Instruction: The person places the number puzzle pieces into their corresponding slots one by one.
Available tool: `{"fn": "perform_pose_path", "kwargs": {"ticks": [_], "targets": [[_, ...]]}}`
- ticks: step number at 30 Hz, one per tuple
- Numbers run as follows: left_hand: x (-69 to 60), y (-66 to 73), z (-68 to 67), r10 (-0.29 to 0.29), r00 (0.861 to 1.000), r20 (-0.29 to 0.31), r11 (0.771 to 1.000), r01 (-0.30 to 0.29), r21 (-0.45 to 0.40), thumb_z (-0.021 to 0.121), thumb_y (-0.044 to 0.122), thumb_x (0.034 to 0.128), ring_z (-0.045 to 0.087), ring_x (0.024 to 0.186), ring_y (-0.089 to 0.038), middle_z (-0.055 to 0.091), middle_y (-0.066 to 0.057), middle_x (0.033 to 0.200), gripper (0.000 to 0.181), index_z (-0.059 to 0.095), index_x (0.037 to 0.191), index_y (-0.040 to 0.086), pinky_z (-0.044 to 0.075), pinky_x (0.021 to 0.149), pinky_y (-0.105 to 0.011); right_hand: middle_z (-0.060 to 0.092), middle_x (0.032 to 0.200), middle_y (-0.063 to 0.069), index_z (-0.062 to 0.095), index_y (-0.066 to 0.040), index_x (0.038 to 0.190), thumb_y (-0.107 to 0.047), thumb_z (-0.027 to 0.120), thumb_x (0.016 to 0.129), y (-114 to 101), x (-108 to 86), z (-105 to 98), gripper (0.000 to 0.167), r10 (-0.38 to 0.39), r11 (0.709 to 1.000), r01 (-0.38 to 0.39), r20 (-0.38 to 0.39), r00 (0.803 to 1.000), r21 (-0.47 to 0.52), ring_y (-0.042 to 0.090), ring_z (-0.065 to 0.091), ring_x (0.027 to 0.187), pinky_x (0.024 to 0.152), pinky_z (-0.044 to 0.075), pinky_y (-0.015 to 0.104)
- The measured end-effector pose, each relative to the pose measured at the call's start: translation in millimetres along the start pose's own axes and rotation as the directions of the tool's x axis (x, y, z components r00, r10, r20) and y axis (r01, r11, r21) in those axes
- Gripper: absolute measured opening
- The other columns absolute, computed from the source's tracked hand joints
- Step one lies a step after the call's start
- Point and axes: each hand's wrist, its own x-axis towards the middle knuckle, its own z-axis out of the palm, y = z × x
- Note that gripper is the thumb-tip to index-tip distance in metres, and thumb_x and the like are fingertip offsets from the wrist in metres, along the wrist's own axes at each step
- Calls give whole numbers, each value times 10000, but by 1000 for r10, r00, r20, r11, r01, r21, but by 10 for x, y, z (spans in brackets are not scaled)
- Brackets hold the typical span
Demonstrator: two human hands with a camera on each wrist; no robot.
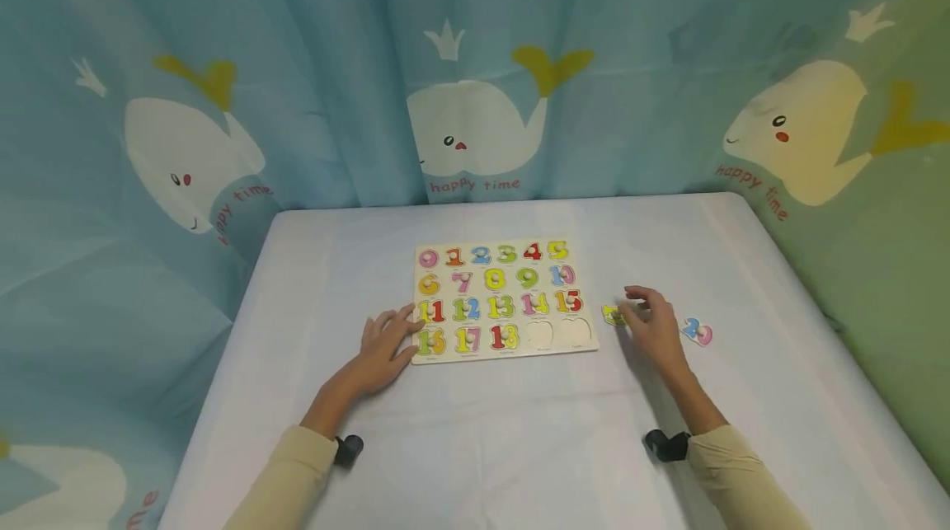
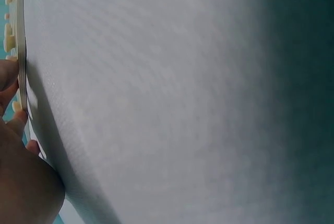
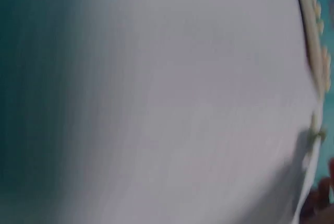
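Note:
A wooden number puzzle board (image 1: 482, 355) lies on the table, filled with colourful knobbed number pieces. Two bare recesses show at its lower right. My left hand (image 1: 384, 351) rests at the board's left edge, fingers extended over it; the left wrist view shows the fingertips (image 2: 18, 122) against the board's side. Right of the board lies a yellow-green number piece (image 1: 613, 316), partly hidden by my right hand (image 1: 657, 336). That hand hovers beside it, fingers loosely bent, and in the blurred right wrist view stands apart from the piece (image 3: 317, 133).
A blue and pink number 20 piece (image 1: 697, 331) lies to the right of my right hand. White cloth covers the table (image 1: 490, 439). A curtain (image 1: 334, 101) with whale prints hangs behind and along the sides.

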Motion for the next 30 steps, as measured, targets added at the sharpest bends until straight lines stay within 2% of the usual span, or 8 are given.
{"fn": "perform_pose_path", "kwargs": {"ticks": [5,12,14,16,18,21,24,30], "targets": [[-13,-14,-22,2,1000,-8,1000,-3,-7,548,187,943,173,1344,-385,229,-123,1523,398,496,1324,85,-49,1036,-627,577,1056,175,527,0,1245,-163,653,892,126,35,-40,408,35,996,-26,112,993,-80,324,504,999,872,372,497],[0,8,-9,-4,1000,10,1000,4,-4,538,197,948,160,1350,-391,219,-120,1529,395,490,1324,87,-49,1039,-623,552,876,115,550,36,1186,-96,672,866,-19,14,85,367,62,986,-56,35,997,-157,265,484,861,766,378,414],[-3,16,-11,-8,1000,12,1000,8,-6,537,194,948,156,1352,-397,218,-123,1529,388,490,1318,85,-52,1040,-621,571,878,110,555,32,1182,-69,659,869,-110,11,118,345,29,989,-23,35,999,-148,264,490,869,760,370,415],[-8,22,-16,-10,1000,13,1000,10,-7,532,197,951,152,1355,-399,217,-123,1530,382,489,1315,86,-55,1042,-616,595,888,108,561,31,1175,-48,657,861,-225,6,167,337,-39,991,49,82,996,-122,271,501,875,755,373,420],[-11,25,-20,-10,1000,14,1000,10,-4,530,195,952,152,1355,-399,216,-123,1530,381,488,1315,86,-56,1044,-613,607,904,100,566,23,1173,-36,663,849,-340,-6,250,343,-123,985,143,189,974,-97,270,509,876,756,393,423],[-5,26,-18,-5,1000,11,1000,5,-7,531,193,953,154,1355,-396,214,-121,1531,379,487,1315,86,-54,1044,-613,614,972,74,575,8,1163,-37,671,844,-463,-44,403,337,-220,966,252,346,912,-49,236,524,905,805,433,414],[11,32,-6,1,1000,12,1000,-1,-9,535,191,952,156,1354,-394,214,-121,1531,384,486,1319,88,-50,1042,-618,592,994,33,580,-6,1159,-25,679,834,-511,-96,529,340,-259,956,293,417,872,-20,195,523,916,830,458,387],[8,19,-8,7,1000,3,1000,-7,-4,544,172,944,166,1345,-397,217,-129,1527,390,490,1319,78,-51,1032,-632,572,937,-12,595,-19,1138,-48,701,822,-540,-120,633,334,-288,951,310,417,862,15,163,524,857,769,477,326]]}}
